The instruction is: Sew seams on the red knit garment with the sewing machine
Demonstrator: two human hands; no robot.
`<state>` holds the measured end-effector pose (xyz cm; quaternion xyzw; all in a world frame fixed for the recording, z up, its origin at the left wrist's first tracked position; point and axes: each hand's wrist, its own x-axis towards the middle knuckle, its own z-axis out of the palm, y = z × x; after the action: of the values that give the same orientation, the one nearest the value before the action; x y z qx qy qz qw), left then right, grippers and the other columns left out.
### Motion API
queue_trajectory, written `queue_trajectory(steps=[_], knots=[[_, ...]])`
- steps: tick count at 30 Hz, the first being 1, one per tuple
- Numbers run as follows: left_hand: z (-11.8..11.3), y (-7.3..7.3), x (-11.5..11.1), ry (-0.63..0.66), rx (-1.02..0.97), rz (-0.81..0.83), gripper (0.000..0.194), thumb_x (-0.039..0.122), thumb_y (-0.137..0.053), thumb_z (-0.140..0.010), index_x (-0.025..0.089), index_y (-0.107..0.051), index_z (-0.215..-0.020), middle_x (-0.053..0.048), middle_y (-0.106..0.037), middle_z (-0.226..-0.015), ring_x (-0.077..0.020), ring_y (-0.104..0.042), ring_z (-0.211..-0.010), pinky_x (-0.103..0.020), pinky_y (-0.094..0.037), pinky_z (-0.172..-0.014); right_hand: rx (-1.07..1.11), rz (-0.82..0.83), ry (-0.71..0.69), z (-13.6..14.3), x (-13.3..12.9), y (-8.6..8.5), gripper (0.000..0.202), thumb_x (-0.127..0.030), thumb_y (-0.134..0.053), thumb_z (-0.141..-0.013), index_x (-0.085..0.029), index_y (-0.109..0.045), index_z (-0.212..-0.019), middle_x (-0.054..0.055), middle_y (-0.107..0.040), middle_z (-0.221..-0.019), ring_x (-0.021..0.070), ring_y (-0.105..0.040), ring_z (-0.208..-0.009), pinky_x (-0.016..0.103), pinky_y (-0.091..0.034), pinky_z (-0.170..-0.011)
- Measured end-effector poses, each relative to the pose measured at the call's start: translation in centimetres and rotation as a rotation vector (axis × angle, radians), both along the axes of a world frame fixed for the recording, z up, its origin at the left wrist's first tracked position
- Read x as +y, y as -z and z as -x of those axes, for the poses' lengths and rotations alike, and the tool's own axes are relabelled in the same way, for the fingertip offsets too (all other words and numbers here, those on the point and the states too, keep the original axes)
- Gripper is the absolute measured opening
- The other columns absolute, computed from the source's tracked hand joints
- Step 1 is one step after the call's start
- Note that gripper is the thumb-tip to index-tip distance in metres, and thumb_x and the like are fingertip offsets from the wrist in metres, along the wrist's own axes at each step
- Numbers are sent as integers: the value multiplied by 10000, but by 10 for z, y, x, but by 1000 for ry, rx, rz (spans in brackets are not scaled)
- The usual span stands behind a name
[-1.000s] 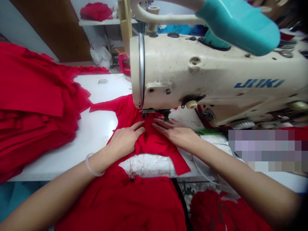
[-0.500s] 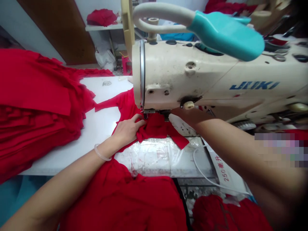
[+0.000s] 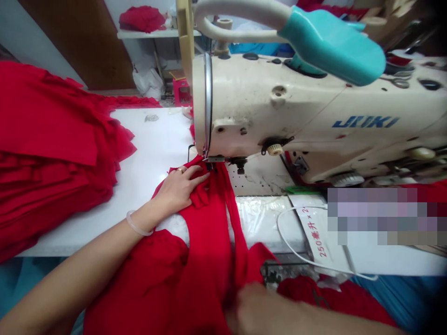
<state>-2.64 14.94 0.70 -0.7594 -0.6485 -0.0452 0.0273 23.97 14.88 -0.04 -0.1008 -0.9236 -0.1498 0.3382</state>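
Note:
At the sewing machine (image 3: 275, 102), red fabric (image 3: 209, 218) runs from under the needle area down over the front edge of the table. My left hand (image 3: 176, 188), with a ring and a pale bangle, rests just left of the presser foot (image 3: 209, 165). Its fingers hold down a bunched part of the fabric; the thumb is hidden. Low in the view, my right hand (image 3: 249, 302) is blurred, closed on the lower part of the fabric, which stretches towards it in long folds. Its fingertips are hidden.
A tall pile of red fabric pieces (image 3: 45, 153) covers the table's left side. A white cable (image 3: 293, 251) loops over a printed white sheet (image 3: 310, 228) at right. More red cloth (image 3: 335, 295) lies below the table edge. A turquoise-covered lamp (image 3: 335, 46) overhangs the machine.
My right hand has come from behind the machine head down to the front, and the fabric now hangs in long folds towards me. My left hand has shifted slightly left.

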Motion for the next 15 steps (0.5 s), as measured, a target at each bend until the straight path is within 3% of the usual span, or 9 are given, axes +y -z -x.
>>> queue_trajectory(steps=[3,6,8,11,15], knots=[[-12,0,-18,89,100,-172,378,86,-566,-839,125,-670,-1200,-167,-594,-1324,-357,-557,-1165,-498,-506,-908,-257,229,-29,6,-13,-5,149,-283,-596,-933,-146,-623,-983,-2,-617,-762,94,-517,-511,235,-389,-453],[-19,1,-37,244,16,-254,266,104,-448,-949,122,-705,-1017,-123,-681,-1098,-230,-641,-982,-353,-542,-842,-445,436,-129,12,-9,-6,82,-167,-601,-872,-181,-603,-953,35,-633,-835,150,-551,-610,291,-269,-442],[-17,3,-43,253,-51,-207,270,215,-444,-996,132,-684,-1088,-81,-686,-956,-182,-657,-797,-283,-539,-663,-442,467,-248,13,-6,-4,51,-144,-569,-877,-188,-583,-900,36,-621,-825,182,-559,-728,299,-260,-477],[-13,5,-42,171,-76,-185,332,397,-468,-1006,165,-683,-1109,-30,-647,-765,-173,-623,-627,-264,-456,-486,-507,535,-342,12,-4,-1,36,-151,-551,-883,-181,-569,-876,12,-575,-707,187,-522,-734,302,-303,-515],[-18,4,-40,200,-31,-246,308,266,-426,-1017,133,-703,-1027,-108,-683,-947,-217,-655,-812,-321,-545,-670,-488,544,-296,13,-5,8,169,-331,-600,-890,-171,-586,-835,57,-600,-796,210,-529,-819,310,-436,-669]])
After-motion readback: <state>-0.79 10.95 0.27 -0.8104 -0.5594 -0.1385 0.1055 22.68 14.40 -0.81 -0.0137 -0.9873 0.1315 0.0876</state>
